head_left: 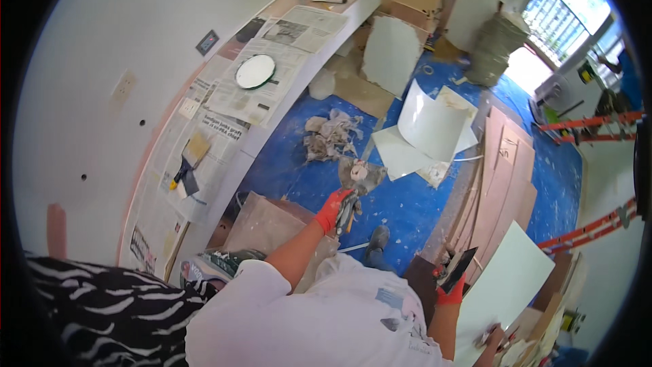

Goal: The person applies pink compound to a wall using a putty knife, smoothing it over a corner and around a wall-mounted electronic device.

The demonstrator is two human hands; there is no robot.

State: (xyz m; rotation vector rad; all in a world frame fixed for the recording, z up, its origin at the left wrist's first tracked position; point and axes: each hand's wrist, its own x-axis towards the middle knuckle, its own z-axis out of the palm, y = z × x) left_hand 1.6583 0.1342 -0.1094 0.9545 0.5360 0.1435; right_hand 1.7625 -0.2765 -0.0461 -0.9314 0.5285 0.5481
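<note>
Orange-red gloves [327, 217]: worn on both hands; left hand [337, 211] just below centre toward 6 o'clock, right hand [449, 290] farther out, between 4 and 5.
Left grip: closed round a broad scraper [370, 178], its blade near centre, bearing a pale lump [358, 172], apparently filler. What else is bunched in the palm cannot be told.
Right grip: clasping a dark-bladed putty knife [458, 270], blade slanting toward 1 o'clock. Contact of its edge cannot be confirmed.
Newspaper-covered ledge [309, 30]: 9 to 12 o'clock; brush [197, 149] at 9, white disc [256, 71] at 11.
Blue floor covering [285, 156]: crumpled sheeting [334, 134] near 12 o'clock, white sheets [426, 122] at 2, boot [377, 243] at 5.
Co-worker's hand [498, 338]: beyond the right hand, between 4 and 5, over a pale board [506, 285].
Handling, judged: keep the loaded blade level and the lump central; lift small amounts with a clean knife edge, wiping it against the scraper; keep both blades clear of the neighbouring hand.
</note>
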